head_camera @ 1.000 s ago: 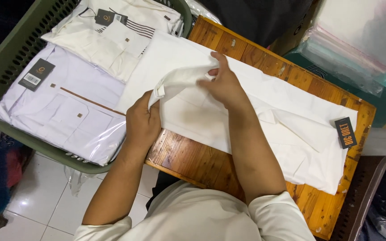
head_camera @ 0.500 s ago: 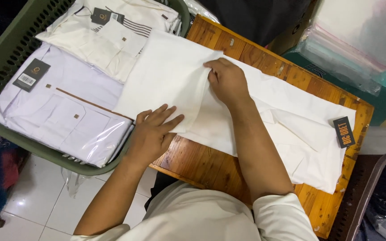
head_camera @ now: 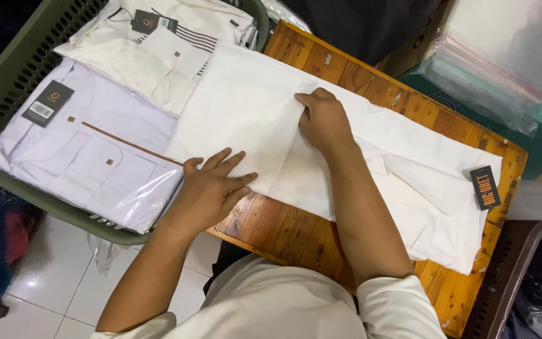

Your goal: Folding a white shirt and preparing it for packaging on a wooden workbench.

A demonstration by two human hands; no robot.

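On the far left sits a green basket (head_camera: 7,88) with holes in its wall. Inside it lie two folded shirts in clear bags: a pale purple shirt (head_camera: 89,157) near the person and a cream shirt (head_camera: 152,56) farther back, each with a dark tag. Just right of the basket stands a wooden table (head_camera: 283,226). A white shirt (head_camera: 252,119) lies flat on it. The shirt is long, and its long side runs from the far left, where it lies over the basket's edge, down to the near right corner of the table. The left hand (head_camera: 211,188) lies flat on the near left edge of the shirt, with fingers spread wide and pointing right; it grips nothing, it only presses down. The right hand (head_camera: 324,122) rests on the middle of the shirt, fingers curled and pressed together on a fold in the cloth. At the right end of the shirt lies a black tag (head_camera: 485,187). Far right, past the table, is a stack of clear plastic bags (head_camera: 503,56).
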